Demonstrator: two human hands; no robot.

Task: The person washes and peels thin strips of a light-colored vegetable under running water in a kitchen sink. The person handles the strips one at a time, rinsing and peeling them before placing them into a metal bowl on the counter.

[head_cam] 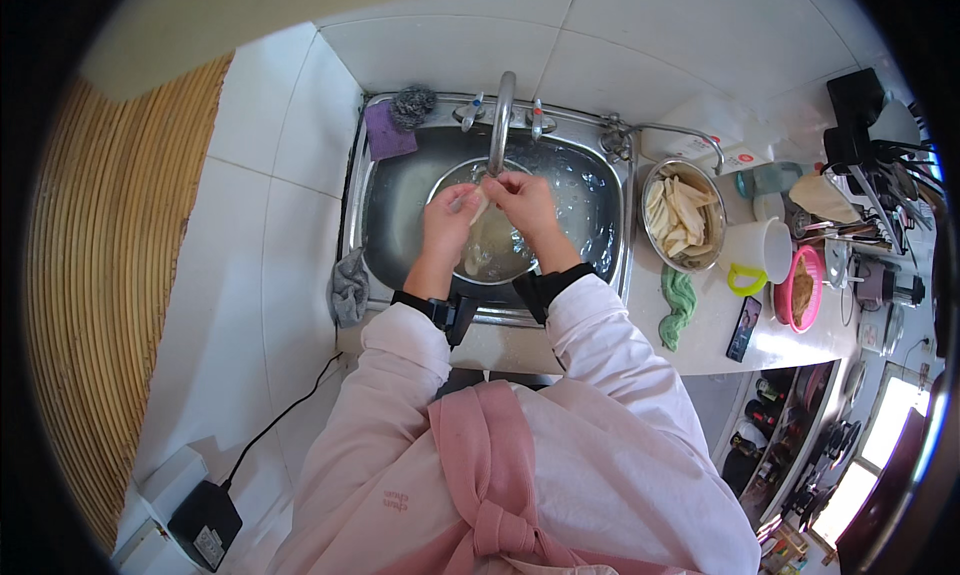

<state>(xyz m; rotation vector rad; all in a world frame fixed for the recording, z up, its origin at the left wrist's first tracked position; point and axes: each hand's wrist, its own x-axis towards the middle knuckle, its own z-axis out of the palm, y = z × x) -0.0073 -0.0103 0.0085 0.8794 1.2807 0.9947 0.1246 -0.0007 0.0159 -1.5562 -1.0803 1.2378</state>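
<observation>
My left hand (pixel 445 218) and my right hand (pixel 526 200) come together just below the spout of the steel faucet (pixel 502 117). Between their fingers they hold one pale, elongated piece of food (pixel 480 206), its kind not clear. Beneath them a round metal-rimmed basin (pixel 486 283) with cloudy water stands in the stainless steel sink (pixel 394 252), and another pale piece (pixel 474 260) lies in that water. Right of the sink, a metal bowl (pixel 721 233) is heaped with similar pale strips (pixel 686 211).
A purple cloth (pixel 388 130) and grey scrubber (pixel 413 106) lie at the sink's back left corner, a grey cloth (pixel 349 288) at its front left. On the right counter are a green cloth (pixel 678 308), white pitcher (pixel 757 248), phone (pixel 744 329) and pink basket (pixel 784 299).
</observation>
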